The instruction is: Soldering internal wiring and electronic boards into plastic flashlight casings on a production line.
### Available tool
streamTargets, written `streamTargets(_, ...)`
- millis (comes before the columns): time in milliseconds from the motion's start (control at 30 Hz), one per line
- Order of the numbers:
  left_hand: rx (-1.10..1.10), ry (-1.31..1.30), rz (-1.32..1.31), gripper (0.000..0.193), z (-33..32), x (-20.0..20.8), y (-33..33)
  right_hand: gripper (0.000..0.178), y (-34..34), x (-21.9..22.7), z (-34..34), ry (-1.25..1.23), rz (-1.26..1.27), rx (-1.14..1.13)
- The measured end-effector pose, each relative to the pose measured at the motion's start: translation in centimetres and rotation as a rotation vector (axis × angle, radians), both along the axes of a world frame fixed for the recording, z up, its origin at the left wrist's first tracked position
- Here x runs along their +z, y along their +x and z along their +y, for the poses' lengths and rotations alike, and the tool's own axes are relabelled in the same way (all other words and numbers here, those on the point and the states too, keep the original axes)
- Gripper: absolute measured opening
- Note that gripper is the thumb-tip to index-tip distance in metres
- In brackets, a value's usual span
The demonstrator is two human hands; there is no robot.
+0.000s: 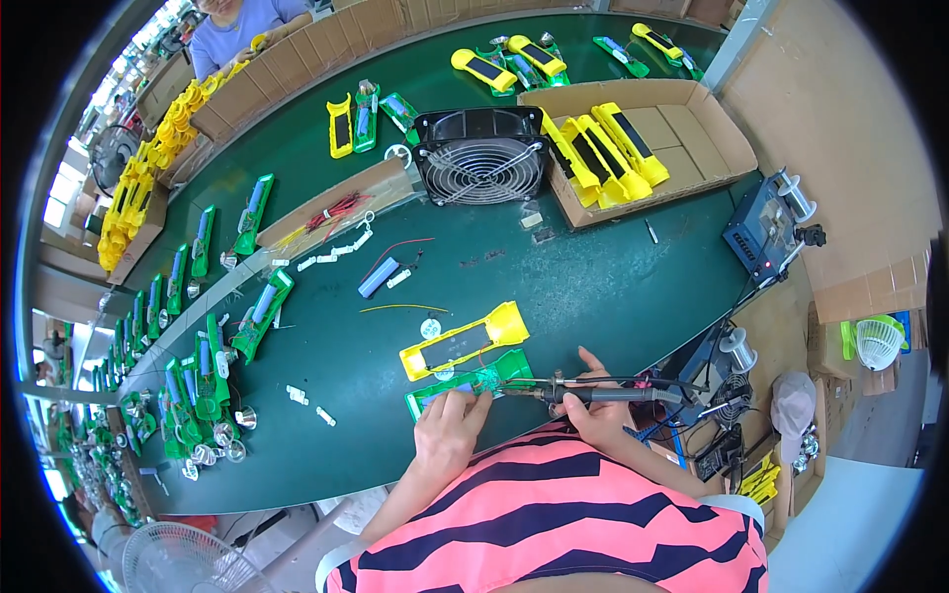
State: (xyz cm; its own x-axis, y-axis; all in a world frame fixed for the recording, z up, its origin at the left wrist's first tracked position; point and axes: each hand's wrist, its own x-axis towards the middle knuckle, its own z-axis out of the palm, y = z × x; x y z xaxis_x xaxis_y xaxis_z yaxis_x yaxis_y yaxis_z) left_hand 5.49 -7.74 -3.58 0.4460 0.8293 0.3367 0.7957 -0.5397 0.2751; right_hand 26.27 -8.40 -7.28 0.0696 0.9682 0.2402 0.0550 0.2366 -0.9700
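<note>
On the bench in front of me lies a green plastic housing (423, 404) with wires and small parts inside. My left hand (450, 431) has its fingers closed on the near edge of it. A soldering iron (633, 394) with a black handle is gripped in my right hand (595, 407), its thin metal tip over the inside of the housing. Fingers hide part of the housing, so the exact contact of the tip cannot be made out. Just beyond it rests a yellow shell (507, 323) with a dark panel, a thin wire running between the two.
A black fan (481, 158) stands behind, beside a cardboard box (704, 128) of yellow shells. Green housings with blue batteries (259, 306) fill the left side. A blue battery (378, 278) and wires lie mid-bench. At right stands a soldering station (756, 237). Another person (232, 40) sits far left.
</note>
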Motion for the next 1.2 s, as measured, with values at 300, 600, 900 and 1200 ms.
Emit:
streamTargets(300,0.008,-0.004,0.025,0.028,0.1,0.1,0.2,0.012,0.4,0.2,-0.1,-0.078,0.061,0.008)
streamTargets(600,0.040,-0.008,0.068,0.028,0.2,1.0,0.8,0.021,2.0,-0.6,-0.4,-0.137,0.225,-0.107)
streamTargets(900,0.493,-0.333,-0.039,0.037,6.0,-1.2,-4.8,0.020,4.3,-0.1,1.3,0.217,-0.081,-0.132)
streamTargets(1200,0.322,-0.098,-0.444,0.049,-2.9,-3.5,-3.1,0.024,8.4,2.1,5.5,0.273,-0.121,-0.317)
